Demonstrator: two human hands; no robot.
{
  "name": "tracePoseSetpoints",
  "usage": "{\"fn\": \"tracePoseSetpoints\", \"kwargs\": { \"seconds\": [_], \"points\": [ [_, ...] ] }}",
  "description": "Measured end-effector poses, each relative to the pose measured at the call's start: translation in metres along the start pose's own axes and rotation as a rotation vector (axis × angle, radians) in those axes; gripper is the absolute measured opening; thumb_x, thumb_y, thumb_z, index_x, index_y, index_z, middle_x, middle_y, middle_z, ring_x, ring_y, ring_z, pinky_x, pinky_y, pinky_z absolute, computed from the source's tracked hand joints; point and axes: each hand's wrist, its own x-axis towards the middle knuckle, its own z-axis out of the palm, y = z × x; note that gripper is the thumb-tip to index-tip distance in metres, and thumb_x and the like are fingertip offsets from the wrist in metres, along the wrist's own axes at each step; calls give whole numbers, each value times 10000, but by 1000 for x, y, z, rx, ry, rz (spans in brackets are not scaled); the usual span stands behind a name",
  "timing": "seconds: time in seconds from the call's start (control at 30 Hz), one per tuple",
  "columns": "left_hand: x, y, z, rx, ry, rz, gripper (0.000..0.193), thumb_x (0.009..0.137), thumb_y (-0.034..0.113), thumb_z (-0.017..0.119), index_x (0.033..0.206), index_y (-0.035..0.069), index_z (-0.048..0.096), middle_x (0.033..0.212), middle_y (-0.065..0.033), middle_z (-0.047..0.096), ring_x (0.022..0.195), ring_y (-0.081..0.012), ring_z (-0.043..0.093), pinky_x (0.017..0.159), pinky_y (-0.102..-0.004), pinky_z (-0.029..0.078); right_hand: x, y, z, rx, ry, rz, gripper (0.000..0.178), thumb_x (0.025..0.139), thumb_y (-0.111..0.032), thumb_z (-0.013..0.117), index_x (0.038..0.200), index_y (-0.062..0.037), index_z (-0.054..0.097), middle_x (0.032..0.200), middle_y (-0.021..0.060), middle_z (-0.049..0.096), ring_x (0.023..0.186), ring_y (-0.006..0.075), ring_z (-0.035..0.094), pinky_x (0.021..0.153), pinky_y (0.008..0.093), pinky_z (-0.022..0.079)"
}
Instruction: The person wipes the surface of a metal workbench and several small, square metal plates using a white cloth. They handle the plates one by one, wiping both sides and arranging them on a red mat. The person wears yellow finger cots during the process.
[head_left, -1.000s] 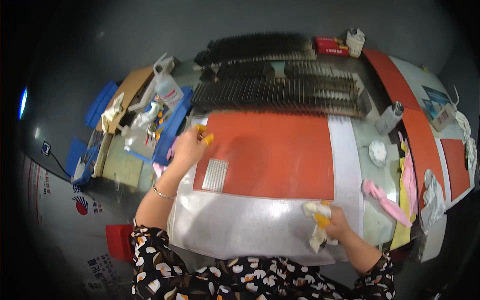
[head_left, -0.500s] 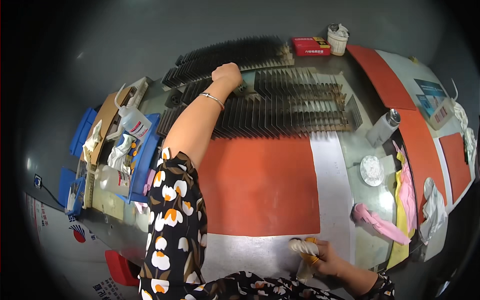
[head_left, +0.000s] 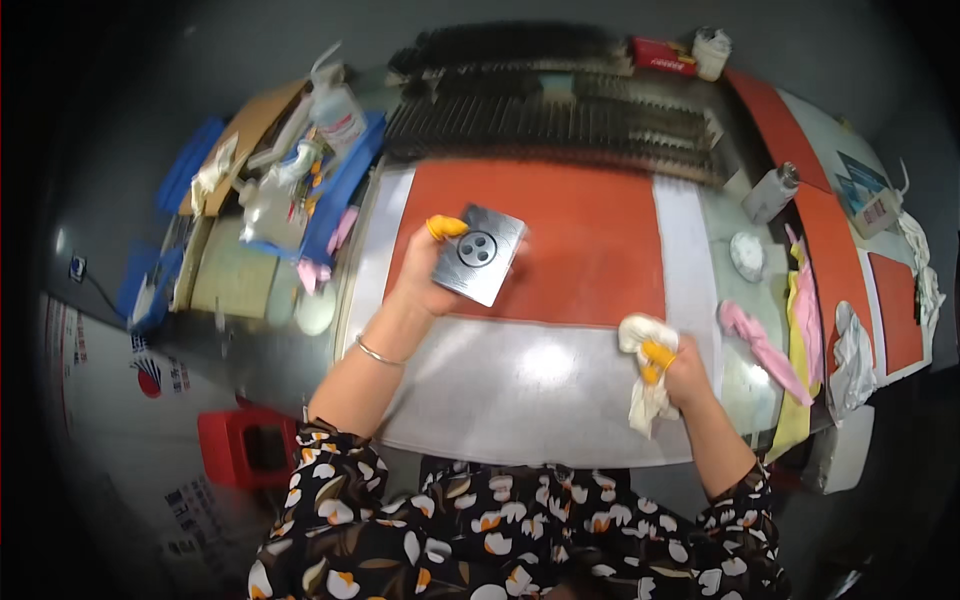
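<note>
A flat grey metal plate (head_left: 488,268) with rounded corners and a round black ring holding three dark circles is gripped in my left hand (head_left: 425,272). It is held above the orange mat (head_left: 590,250), and a yellow cover sits on my thumb. My right hand (head_left: 684,372), also with yellow finger covers, clasps a crumpled white cloth (head_left: 652,400) over the right part of the pale sheet (head_left: 520,395). Beyond the mat stand rows of dark upright plates (head_left: 540,125) in racks, blurred in this view.
Left of the mat are a blue tray (head_left: 325,215) and a clear squeeze bottle (head_left: 338,112). To the right lie a silver bottle (head_left: 771,192), a small white dish (head_left: 746,256), a pink cloth (head_left: 765,352) and a yellow cloth (head_left: 795,410). A red stool (head_left: 222,450) stands below left.
My left hand has come back from the racks to above the mat, now with a metal plate in it. My right hand has moved slightly up and right with the cloth.
</note>
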Motion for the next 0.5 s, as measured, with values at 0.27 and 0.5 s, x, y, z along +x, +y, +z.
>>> {"fn": "tracePoseSetpoints", "kwargs": {
  "seconds": [0.27,0.5],
  "points": [
    [-93,-99,-26,-119,-14,-35,616,852,286,473,1291,-114,311,1303,-297,373,1106,-347,520,892,-385,478,-24,-24,60,-346,-135,-168,245,820,-12,506,1039,-2,614,794,36,583,659,96,513,591,229,410],
    [-110,-108,-9,438,-159,-181,478,822,188,592,1199,-71,453,1021,-188,581,976,-303,596,869,-399,491,-23,-46,82,-772,-282,-693,347,749,31,500,1080,-19,593,918,143,586,791,293,568,700,323,451]
  ]
}}
